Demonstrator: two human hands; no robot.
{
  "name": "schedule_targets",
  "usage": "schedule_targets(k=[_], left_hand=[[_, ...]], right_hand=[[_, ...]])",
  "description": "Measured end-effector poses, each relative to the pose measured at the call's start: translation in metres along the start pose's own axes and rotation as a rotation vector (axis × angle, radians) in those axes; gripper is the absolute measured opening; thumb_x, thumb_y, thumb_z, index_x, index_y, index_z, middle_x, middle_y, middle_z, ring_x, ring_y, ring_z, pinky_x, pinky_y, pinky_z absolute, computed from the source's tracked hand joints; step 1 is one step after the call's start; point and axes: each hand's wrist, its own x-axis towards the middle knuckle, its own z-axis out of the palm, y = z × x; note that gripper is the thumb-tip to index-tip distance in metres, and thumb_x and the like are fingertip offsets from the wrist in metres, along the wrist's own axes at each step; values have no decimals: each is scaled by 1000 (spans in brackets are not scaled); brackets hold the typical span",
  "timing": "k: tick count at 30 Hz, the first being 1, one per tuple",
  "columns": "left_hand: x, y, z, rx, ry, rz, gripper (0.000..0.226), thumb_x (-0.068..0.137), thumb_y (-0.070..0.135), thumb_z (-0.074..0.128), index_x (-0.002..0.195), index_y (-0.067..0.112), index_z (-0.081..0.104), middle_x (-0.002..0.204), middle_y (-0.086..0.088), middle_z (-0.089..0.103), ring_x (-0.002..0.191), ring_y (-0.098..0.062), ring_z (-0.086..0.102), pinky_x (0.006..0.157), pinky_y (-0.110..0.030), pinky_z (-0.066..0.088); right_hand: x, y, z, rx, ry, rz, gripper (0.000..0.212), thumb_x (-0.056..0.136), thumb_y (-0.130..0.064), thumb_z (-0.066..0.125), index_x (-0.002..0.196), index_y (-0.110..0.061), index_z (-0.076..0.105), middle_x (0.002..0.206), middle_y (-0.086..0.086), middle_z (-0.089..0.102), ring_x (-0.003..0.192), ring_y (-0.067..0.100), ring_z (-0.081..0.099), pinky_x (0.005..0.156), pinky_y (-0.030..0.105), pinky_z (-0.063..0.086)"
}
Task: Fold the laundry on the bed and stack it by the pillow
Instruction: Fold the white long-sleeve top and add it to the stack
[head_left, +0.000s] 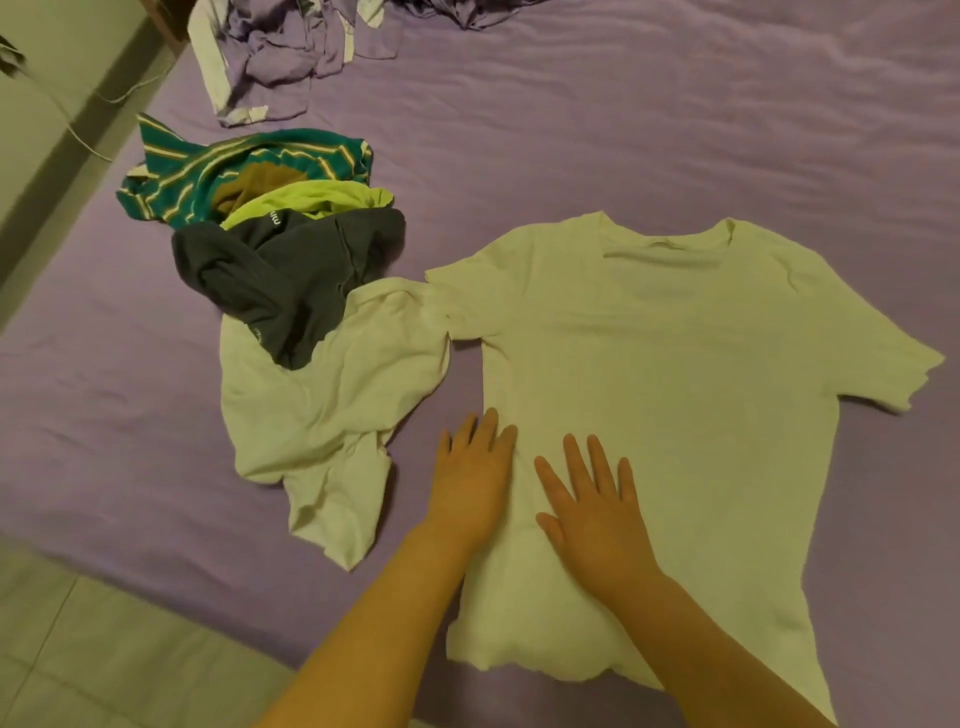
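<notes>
The bed (675, 104), under one purple sheet, carries one white T-shirt (675, 364) spread flat near its front edge, apparently laid out for folding, with no pillow in view. To its left one heap of unfolded laundry (270, 249) waits: I count a striped top, a brown, a lime, a dark and a second white piece. Two hands, the left hand (475, 486) and right hand (597, 514), lie flat with straight fingers on the shirt's lower body, grasping nothing, likely smoothing it.
</notes>
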Motion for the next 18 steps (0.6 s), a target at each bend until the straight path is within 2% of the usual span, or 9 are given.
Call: schedule_targets(k=[1,3,5,7,9,11,13,16,18], left_hand=[[-12,3,7,-40,3,-15,52,102,20,35,151,18,17,160,-7,3,146,-29,3,117,-45,13],[-37,10,19,-93,9,-34,51,100,18,37,149,15,22,160,-7,5,146,-27,7,115,-41,21],[-60,14,30,-184,36,-60,48,99,16,39,146,14,30,158,-7,13,142,-25,17,110,-36,29],[-81,16,39,-360,102,-125,44,97,16,42,141,15,38,149,-6,32,132,-22,34,102,-31,37],[-97,15,46,-596,176,-279,43,95,14,48,138,17,42,133,-2,48,117,-19,48,94,-29,42],[-108,14,50,-814,230,-455,42,93,16,54,134,17,45,112,1,58,98,-17,56,83,-28,45],[-113,12,54,-831,204,-496,31,92,20,57,122,17,54,100,1,62,88,-16,57,77,-31,48],[-113,13,59,-695,122,-463,15,93,27,55,105,19,61,97,2,64,87,-17,58,73,-31,48],[-110,9,59,-642,98,-447,11,95,29,53,91,20,58,86,4,60,80,-18,55,67,-30,43]], right_hand=[[-12,-4,-1,-2,25,1,68,94,-47,47,148,-27,12,156,15,4,141,41,-4,112,59,4],[-34,-11,4,8,77,10,70,74,-43,76,136,-21,50,142,19,44,131,42,39,100,61,35],[-54,-18,11,7,80,18,72,60,-42,85,125,-19,62,131,18,56,120,40,53,90,59,45],[-70,-21,22,-11,72,21,73,55,-40,88,121,-19,65,128,18,59,117,40,56,87,59,47],[-81,-26,28,2,36,23,71,63,-39,85,127,-19,60,134,20,53,123,42,50,93,61,43],[-88,-30,34,10,-23,14,67,89,-40,60,147,-24,29,154,19,22,141,43,18,110,61,19],[-89,-29,44,-13,-66,14,61,101,-41,30,150,-28,-4,157,13,-13,143,38,-15,113,55,-6],[-90,-31,48,6,-72,33,59,102,-41,24,150,-29,-8,157,12,-18,142,37,-20,113,54,-9],[-89,-32,49,-7,-72,43,58,102,-40,22,150,-29,-9,157,12,-18,142,36,-19,114,53,-8]])
